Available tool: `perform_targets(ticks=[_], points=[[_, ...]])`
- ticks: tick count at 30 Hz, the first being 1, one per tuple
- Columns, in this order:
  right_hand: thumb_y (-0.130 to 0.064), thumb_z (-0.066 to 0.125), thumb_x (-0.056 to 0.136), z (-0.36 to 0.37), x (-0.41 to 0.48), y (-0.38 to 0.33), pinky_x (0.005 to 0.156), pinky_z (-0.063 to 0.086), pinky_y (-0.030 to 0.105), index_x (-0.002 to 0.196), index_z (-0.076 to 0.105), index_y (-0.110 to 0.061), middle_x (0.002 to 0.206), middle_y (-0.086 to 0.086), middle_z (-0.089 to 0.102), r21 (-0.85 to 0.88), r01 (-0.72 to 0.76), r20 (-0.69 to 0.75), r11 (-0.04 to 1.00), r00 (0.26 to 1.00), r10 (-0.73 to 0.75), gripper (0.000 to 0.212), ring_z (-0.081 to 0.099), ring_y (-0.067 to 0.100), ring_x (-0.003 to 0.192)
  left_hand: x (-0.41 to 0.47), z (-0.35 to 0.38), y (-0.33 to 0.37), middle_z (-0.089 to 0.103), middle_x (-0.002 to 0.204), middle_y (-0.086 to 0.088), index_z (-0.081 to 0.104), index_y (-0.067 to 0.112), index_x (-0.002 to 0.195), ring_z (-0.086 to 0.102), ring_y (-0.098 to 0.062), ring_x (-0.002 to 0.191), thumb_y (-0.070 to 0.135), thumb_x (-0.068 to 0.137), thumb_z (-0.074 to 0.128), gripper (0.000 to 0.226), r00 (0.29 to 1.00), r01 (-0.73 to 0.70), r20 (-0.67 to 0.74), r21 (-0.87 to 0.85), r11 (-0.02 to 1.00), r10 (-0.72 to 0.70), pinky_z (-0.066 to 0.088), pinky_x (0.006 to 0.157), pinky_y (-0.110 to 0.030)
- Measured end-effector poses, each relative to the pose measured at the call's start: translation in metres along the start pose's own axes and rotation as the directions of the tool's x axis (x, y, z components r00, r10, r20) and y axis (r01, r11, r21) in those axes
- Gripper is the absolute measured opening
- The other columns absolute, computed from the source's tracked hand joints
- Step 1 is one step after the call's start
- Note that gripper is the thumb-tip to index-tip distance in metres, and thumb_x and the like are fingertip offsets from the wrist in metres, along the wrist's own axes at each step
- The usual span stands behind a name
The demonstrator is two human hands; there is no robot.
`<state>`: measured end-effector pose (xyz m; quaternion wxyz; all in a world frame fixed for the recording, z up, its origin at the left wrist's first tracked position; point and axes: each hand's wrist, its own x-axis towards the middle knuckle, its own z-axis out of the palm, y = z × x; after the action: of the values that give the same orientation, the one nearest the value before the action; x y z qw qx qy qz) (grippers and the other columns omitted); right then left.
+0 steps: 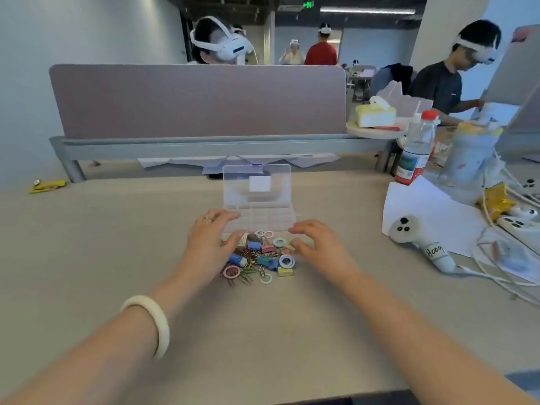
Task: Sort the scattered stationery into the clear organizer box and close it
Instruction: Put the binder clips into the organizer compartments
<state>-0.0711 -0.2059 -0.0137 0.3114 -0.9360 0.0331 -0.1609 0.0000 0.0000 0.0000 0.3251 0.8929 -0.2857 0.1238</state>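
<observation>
Organizer box (264,220) open (lid (257,197) upright); stationery (260,257) heaped beside.

i'm looking across a pale wood-look desk (87,258) that is spanning the whole width of my view. a mauve fabric partition (198,100) is standing upright along its far edge, sitting on a grey metal rail (204,144). a plain light-grey wall (73,30) is filling the left side, and a white column (444,27) is rising on the right. farther back, under a dark open ceiling, a long strip light (367,10) is glowing and a green exit sign (308,4) is shining just left of it.
</observation>
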Motion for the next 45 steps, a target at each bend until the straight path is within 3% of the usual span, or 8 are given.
perform_targets(ticks=[4,10,19,25,29,35,40,45], points=[[-0.020,0.064,0.082,0.000,-0.001,0.000,0.088,0.035,0.023,0.103,0.069,-0.015,0.106,0.005,0.062,-0.024,-0.017,0.020,1.000,1.000,0.017,0.022,0.052,0.020,0.102,-0.004,0.003,-0.009,0.059,0.105,-0.002,0.066,0.023,0.101,0.049,-0.024,0.104,0.029,0.080,0.064,0.022,0.997,0.008,0.083,-0.009,1.000,-0.007,0.039,0.093,-0.042],[-0.022,0.065,0.081,0.006,0.016,0.008,0.080,0.038,0.024,0.097,0.070,-0.021,0.088,-0.003,0.052,-0.029,0.010,0.072,1.000,0.997,-0.008,0.017,0.046,0.012,0.087,0.003,0.028,-0.007,0.062,0.100,0.006,0.067,0.033,0.100,0.050,-0.018,0.100,0.069,0.059,0.044,0.059,0.942,-0.216,0.288,0.123,0.969,0.173,0.035,0.087,-0.033],[-0.040,0.064,0.080,0.025,0.048,0.014,0.087,0.040,0.031,0.096,0.070,-0.035,0.091,-0.003,0.059,-0.080,0.149,0.204,0.986,0.970,-0.130,0.018,0.048,0.013,0.092,0.010,0.050,-0.020,0.058,0.072,0.015,0.059,0.034,0.077,0.052,-0.010,0.074,0.062,0.066,0.046,0.032,0.901,-0.423,0.206,0.227,0.877,0.381,0.033,0.071,-0.022],[-0.053,0.065,0.072,0.025,0.044,0.019,0.088,0.039,0.033,0.086,0.070,-0.032,0.089,-0.012,0.062,-0.112,0.141,0.145,0.984,0.982,-0.124,0.025,0.045,0.005,0.088,0.003,0.046,-0.018,0.059,0.073,0.018,0.055,0.036,0.079,0.051,-0.005,0.075,0.052,0.069,0.050,0.019,0.923,-0.359,0.208,0.160,0.919,0.324,0.023,0.070,-0.010],[-0.045,0.067,0.074,0.022,0.043,0.018,0.088,0.040,0.036,0.084,0.069,-0.029,0.090,-0.009,0.066,-0.132,0.140,0.155,0.981,0.981,-0.119,0.019,0.050,0.012,0.093,0.000,0.044,-0.018,0.059,0.076,0.020,0.056,0.037,0.081,0.041,-0.001,0.080,0.048,0.066,0.052,0.019,0.942,-0.303,0.169,0.056,0.951,0.290,0.028,0.074,-0.013],[-0.038,0.066,0.078,0.016,0.038,0.024,0.090,0.042,0.039,0.087,0.069,-0.033,0.091,-0.012,0.067,-0.095,0.139,0.183,0.986,0.976,-0.120,0.011,0.050,0.007,0.092,0.001,0.035,-0.023,0.057,0.084,0.026,0.058,0.039,0.086,0.049,0.002,0.086,0.046,0.064,0.050,0.024,0.978,-0.186,0.084,-0.081,0.979,0.193,0.031,0.083,-0.018],[-0.059,0.062,0.071,0.016,0.034,0.017,0.088,0.037,0.033,0.085,0.065,-0.032,0.093,-0.013,0.064,-0.220,0.120,0.134,0.968,0.987,-0.092,0.031,0.046,0.008,0.096,0.002,0.029,-0.022,0.056,0.088,0.022,0.057,0.042,0.095,0.048,0.001,0.089,0.050,0.065,0.048,0.032,0.990,-0.140,0.004,-0.140,0.980,0.141,0.031,0.086,-0.017],[-0.057,0.061,0.073,0.026,0.033,0.006,0.082,0.031,0.033,0.077,0.053,-0.033,0.090,-0.011,0.063,-0.317,0.125,0.085,0.940,0.991,-0.103,0.026,0.046,0.013,0.094,0.003,0.029,-0.024,0.058,0.088,0.019,0.059,0.038,0.093,0.053,-0.002,0.084,0.049,0.069,0.049,0.029,0.995,-0.101,-0.029,-0.190,0.977,0.097,0.042,0.085,-0.040]])
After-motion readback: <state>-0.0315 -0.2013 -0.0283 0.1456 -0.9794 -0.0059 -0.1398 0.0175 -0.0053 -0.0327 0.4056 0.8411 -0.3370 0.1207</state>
